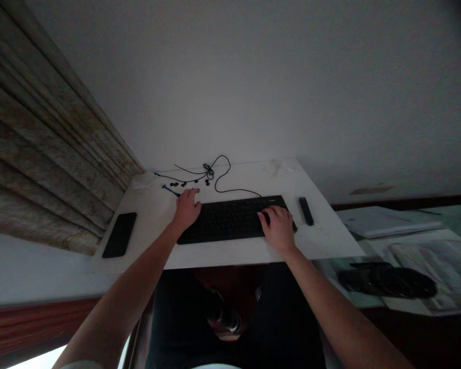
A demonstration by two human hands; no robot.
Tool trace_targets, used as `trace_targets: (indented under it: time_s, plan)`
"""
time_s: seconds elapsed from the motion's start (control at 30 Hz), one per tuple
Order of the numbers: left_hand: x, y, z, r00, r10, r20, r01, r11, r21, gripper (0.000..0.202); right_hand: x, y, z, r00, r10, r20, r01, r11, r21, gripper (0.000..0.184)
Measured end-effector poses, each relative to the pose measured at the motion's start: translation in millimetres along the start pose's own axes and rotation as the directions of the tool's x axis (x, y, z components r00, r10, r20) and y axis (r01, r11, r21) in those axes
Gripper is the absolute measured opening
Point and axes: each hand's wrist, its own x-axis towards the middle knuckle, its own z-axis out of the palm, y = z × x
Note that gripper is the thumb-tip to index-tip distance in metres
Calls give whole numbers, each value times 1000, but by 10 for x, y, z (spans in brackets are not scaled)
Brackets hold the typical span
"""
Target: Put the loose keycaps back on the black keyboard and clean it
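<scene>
A black keyboard [226, 219] lies on the white table, slightly tilted, its cable [230, 190] running back to a tied bundle. My left hand [186, 210] reaches over the keyboard's far left corner, fingers stretched forward and thumb apart. A small dark piece shows at its fingertips; whether they touch it I cannot tell. Beside those fingers is a thin blue tool [169, 190] with a dark end. Several small black pieces, which look like keycaps [183, 184], are scattered just beyond. My right hand [279, 225] rests on the keyboard's right end with its fingers spread.
A dark phone [119, 234] lies at the table's left edge. To the right of the keyboard is a slim black object [306, 211]. Curtains [54, 138] hang at the left. Right of the table, a black bundle [387, 280] sits on papers or boxes, lower down.
</scene>
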Motion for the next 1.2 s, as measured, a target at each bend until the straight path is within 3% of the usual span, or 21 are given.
trace_targets:
  time_s: [0.13, 0.23, 0.33, 0.43, 0.63, 0.83, 0.87, 0.9, 0.97, 1.03, 1.1, 1.2]
  plan:
    - [353, -522, -107, 997, -83, 6, 82, 992, 96, 41, -5, 13, 31, 999, -33, -33, 33, 999, 1, 39]
    - [556, -710, -99, 997, 23, 80, -29, 997, 78, 42, 0, 14, 37, 997, -51, -51, 51, 999, 0, 39]
    - [675, -667, -9, 962, 170, 213, -183, 982, 44, 40, 13, 19, 39, 997, -54, -50, 55, 999, 1, 39]
    - [713, -543, 117, 942, 192, 274, -210, 977, 38, 36, 27, 27, 42, 998, -54, -38, 54, 999, 5, 38]
    - [651, -502, 267, 994, -5, 113, 26, 982, -186, 36, 31, 27, 35, 998, -50, -28, 51, 999, 15, 36]
    - [590, -479, 166, 989, -146, 5, 137, 918, -371, 30, 31, 23, 32, 999, -43, -34, 43, 999, 1, 35]
    - [562, -438, 129, 977, -214, -12, 181, 851, -493, 28, 32, 23, 33, 998, -43, -36, 43, 999, -1, 35]
    - [522, -385, 86, 954, -300, -8, 223, 727, -650, 26, 33, 24, 33, 998, -43, -38, 43, 999, -3, 35]
    - [398, -249, -19, 893, -440, 101, 247, 288, -925, 24, 34, 24, 34, 998, -48, -39, 47, 999, -7, 35]
    - [223, -90, -143, 865, -437, 248, 237, -80, -968, 21, 34, 23, 36, 998, -52, -42, 52, 999, -7, 34]
    - [20, 74, -270, 851, -411, 326, 226, -273, -935, 23, 31, 19, 39, 997, -55, -50, 55, 998, -6, 34]
    - [-277, 305, -430, 832, -400, 384, 203, -426, -882, 31, 22, 10, 42, 996, -59, -68, 58, 998, -10, 35]
